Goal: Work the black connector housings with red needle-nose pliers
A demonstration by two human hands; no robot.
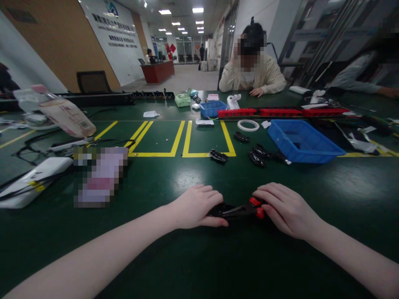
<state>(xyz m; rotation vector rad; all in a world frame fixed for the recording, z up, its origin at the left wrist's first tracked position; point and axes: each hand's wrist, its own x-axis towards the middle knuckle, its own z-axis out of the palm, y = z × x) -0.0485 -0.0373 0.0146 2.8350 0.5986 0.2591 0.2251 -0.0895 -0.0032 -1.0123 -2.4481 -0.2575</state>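
Note:
My right hand [288, 209] is closed around the red-tipped grips of a pair of pliers [239, 212]. Their dark jaws point left, toward my left hand [198, 207]. Fingers and thumb of that left hand are wrapped over a small black part [217, 210], mostly hidden under them, where the jaws reach it. A similar black part [218, 156] lies beyond my hands on the green table [174, 257]. Farther right lie other black parts, one of them a black piece [242, 137] set apart from a close pair [259, 155].
A blue bin [307, 143] stands at the right, with a white tape roll [248, 125] beside it. Red strips [280, 112] and a small blue basket [213, 109] lie farther back. At left are a blurred phone-like object [104, 176], a white power bank-like block [34, 182] and a bottle [67, 114]. A person [254, 74] sits opposite.

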